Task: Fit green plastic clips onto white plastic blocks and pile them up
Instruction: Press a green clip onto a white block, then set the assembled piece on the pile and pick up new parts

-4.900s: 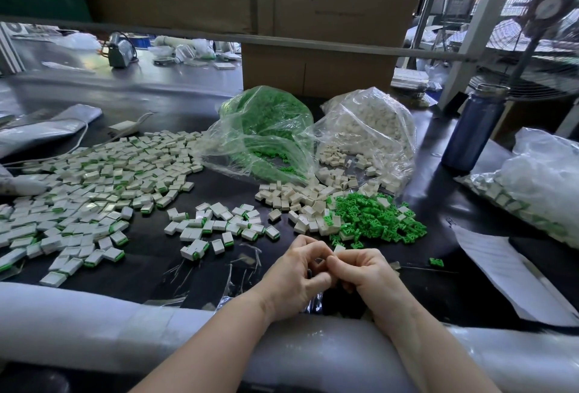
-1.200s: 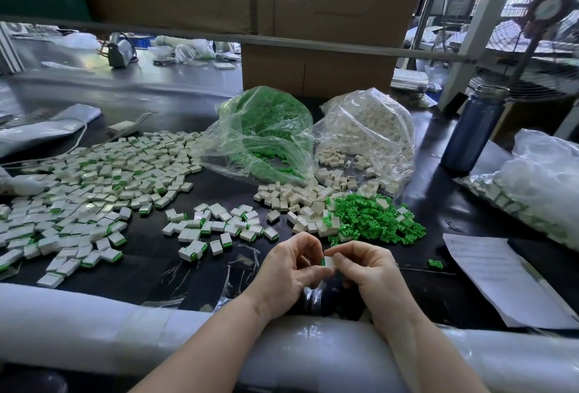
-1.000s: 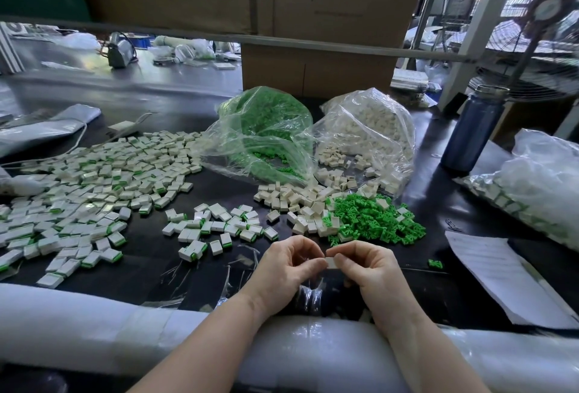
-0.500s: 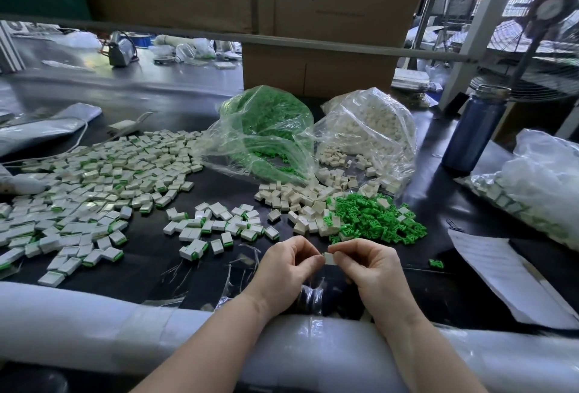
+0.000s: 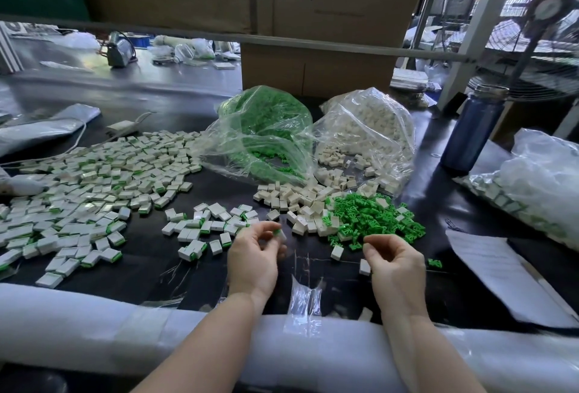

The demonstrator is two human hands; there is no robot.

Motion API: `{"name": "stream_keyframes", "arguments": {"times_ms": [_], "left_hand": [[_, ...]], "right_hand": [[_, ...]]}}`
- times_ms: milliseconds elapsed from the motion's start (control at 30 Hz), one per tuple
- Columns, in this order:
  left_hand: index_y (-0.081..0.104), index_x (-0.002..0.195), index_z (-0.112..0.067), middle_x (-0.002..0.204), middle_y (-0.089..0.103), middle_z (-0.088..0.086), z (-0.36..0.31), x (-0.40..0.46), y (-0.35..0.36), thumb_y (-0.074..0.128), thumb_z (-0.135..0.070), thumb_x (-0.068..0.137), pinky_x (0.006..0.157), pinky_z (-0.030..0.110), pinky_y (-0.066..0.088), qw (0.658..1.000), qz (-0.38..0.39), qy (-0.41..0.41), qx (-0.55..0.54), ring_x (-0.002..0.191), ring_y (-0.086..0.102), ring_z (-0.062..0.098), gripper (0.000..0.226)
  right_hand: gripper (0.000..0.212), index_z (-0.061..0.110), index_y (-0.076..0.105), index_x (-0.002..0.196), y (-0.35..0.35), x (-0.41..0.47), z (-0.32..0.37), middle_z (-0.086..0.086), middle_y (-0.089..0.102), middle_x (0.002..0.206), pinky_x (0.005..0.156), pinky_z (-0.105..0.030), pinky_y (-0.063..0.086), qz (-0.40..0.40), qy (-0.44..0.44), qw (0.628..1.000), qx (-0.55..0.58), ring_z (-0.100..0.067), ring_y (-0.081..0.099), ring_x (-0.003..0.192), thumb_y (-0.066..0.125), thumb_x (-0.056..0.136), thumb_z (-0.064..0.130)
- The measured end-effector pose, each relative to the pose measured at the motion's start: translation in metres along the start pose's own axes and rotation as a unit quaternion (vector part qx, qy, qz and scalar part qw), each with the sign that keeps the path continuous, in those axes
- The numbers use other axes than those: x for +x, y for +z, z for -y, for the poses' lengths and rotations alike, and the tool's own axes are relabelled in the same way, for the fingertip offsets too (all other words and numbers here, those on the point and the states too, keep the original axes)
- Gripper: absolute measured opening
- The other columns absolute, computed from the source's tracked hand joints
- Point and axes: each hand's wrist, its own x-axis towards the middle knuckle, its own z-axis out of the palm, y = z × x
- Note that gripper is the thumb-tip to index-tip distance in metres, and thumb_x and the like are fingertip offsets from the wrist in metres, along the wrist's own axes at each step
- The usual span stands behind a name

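Observation:
My left hand [image 5: 252, 259] pinches a white block with a green clip [image 5: 279, 233] between thumb and fingertips, just right of a small group of fitted blocks [image 5: 206, 228]. My right hand [image 5: 393, 262] hovers with curled fingers at the near edge of the loose green clips [image 5: 374, 217]; nothing shows between its fingers. Loose white blocks [image 5: 297, 203] lie left of the clips. A wide spread of fitted blocks [image 5: 91, 185] covers the left of the dark table [image 5: 147, 270].
Two clear bags stand behind the piles, one of green clips [image 5: 266, 132], one of white blocks [image 5: 366, 129]. A blue bottle [image 5: 473, 129] and another bag [image 5: 532, 179] are at the right, with a paper sheet [image 5: 501, 273]. A white padded edge [image 5: 94, 323] runs along the front.
My hands have come apart. The left one carried the fitted block to the left, toward the small group; the right one moved right, toward the green clips.

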Motion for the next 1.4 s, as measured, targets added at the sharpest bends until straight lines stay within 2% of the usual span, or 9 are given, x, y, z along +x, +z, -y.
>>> {"name": "stream_keyframes", "arguments": {"times_ms": [167, 333, 533, 633, 767, 933, 1067, 1300, 1400], "left_hand": [[0.067, 0.093, -0.011, 0.112, 0.058, 0.014, 0.005, 0.008, -0.003, 0.061, 0.003, 0.084, 0.087, 0.021, 0.043, 0.990, -0.093, 0.004, 0.104, 0.084, 0.058, 0.018, 0.017], [0.057, 0.123, -0.001, 0.129, 0.042, 0.012, 0.007, 0.008, -0.002, 0.058, -0.001, 0.087, 0.087, 0.008, 0.028, 0.983, -0.072, 0.003, 0.169, 0.103, 0.053, 0.020, 0.035], [0.052, 0.129, -0.003, 0.136, 0.037, 0.010, 0.006, 0.004, 0.001, 0.061, -0.009, 0.087, 0.095, 0.012, 0.023, 0.966, -0.038, 0.054, 0.249, 0.126, 0.038, 0.023, 0.043], [0.060, 0.120, -0.009, 0.122, 0.046, 0.002, 0.004, 0.001, 0.001, 0.064, -0.010, 0.085, 0.093, 0.010, 0.026, 0.961, -0.020, 0.108, 0.254, 0.117, 0.043, 0.017, 0.035], [0.067, 0.104, -0.016, 0.094, 0.054, -0.013, -0.003, -0.008, 0.005, 0.065, -0.009, 0.084, 0.079, 0.007, 0.046, 0.956, 0.103, 0.163, 0.223, 0.082, 0.055, 0.001, 0.021], [0.065, 0.112, -0.022, 0.095, 0.060, -0.009, -0.003, -0.011, 0.009, 0.068, -0.015, 0.083, 0.080, 0.014, 0.048, 0.945, 0.194, 0.175, 0.197, 0.085, 0.059, 0.006, 0.030], [0.070, 0.094, -0.018, 0.087, 0.066, -0.006, -0.003, -0.010, 0.011, 0.074, -0.017, 0.077, 0.075, 0.014, 0.048, 0.956, 0.215, 0.139, 0.141, 0.079, 0.062, 0.008, 0.017], [0.066, 0.085, -0.017, 0.078, 0.067, -0.004, -0.002, -0.008, 0.009, 0.070, -0.017, 0.082, 0.074, 0.019, 0.052, 0.967, 0.209, 0.080, 0.120, 0.072, 0.061, 0.006, 0.005], [0.065, 0.087, -0.019, 0.081, 0.067, -0.003, -0.001, -0.008, 0.009, 0.068, -0.017, 0.084, 0.076, 0.021, 0.053, 0.965, 0.215, 0.077, 0.129, 0.075, 0.062, 0.008, 0.004]], "right_hand": [[0.020, 0.020, 0.065, 0.075, 0.002, 0.002, -0.004, 0.004, 0.065, 0.071, 0.065, -0.023, 0.042, 0.002, 0.008, 0.999, -0.047, -0.012, 0.060, 0.070, 0.065, 0.082, 0.002], [0.017, 0.020, 0.065, 0.078, 0.000, 0.003, -0.008, -0.005, 0.067, 0.083, 0.070, -0.027, 0.042, -0.010, 0.049, 0.993, -0.104, -0.023, 0.061, 0.080, 0.062, 0.083, 0.003], [0.018, 0.017, 0.069, 0.095, 0.004, -0.001, -0.003, -0.005, 0.065, 0.097, 0.088, -0.037, 0.047, 0.057, 0.050, 0.968, -0.240, -0.025, 0.059, 0.096, 0.066, 0.079, 0.012], [0.016, 0.017, 0.068, 0.095, 0.003, -0.003, 0.000, -0.003, 0.068, 0.093, 0.085, -0.032, 0.047, 0.047, 0.018, 0.972, -0.230, -0.023, 0.061, 0.091, 0.063, 0.082, 0.007], [0.020, 0.018, 0.066, 0.090, 0.006, -0.007, 0.006, 0.002, 0.068, 0.086, 0.078, -0.023, 0.049, 0.079, -0.023, 0.991, -0.101, -0.014, 0.064, 0.081, 0.069, 0.080, 0.001], [0.036, 0.028, 0.064, 0.092, 0.006, -0.009, 0.009, 0.004, 0.067, 0.093, 0.073, -0.024, 0.056, 0.169, -0.009, 0.985, 0.014, -0.012, 0.069, 0.075, 0.066, 0.080, -0.006], [0.034, 0.021, 0.065, 0.096, 0.009, -0.011, 0.011, -0.004, 0.067, 0.092, 0.069, -0.026, 0.057, 0.233, -0.003, 0.971, 0.051, -0.021, 0.070, 0.074, 0.068, 0.077, -0.007], [0.022, 0.015, 0.068, 0.102, 0.008, -0.003, 0.001, 0.001, 0.064, 0.098, 0.086, -0.024, 0.041, 0.056, -0.050, 0.978, -0.196, -0.020, 0.056, 0.098, 0.059, 0.086, 0.003], [0.039, 0.016, 0.059, 0.123, 0.011, -0.002, -0.003, -0.001, 0.056, 0.122, 0.095, -0.029, 0.035, 0.082, -0.022, 0.948, -0.306, -0.023, 0.045, 0.111, 0.046, 0.090, 0.001]]}}
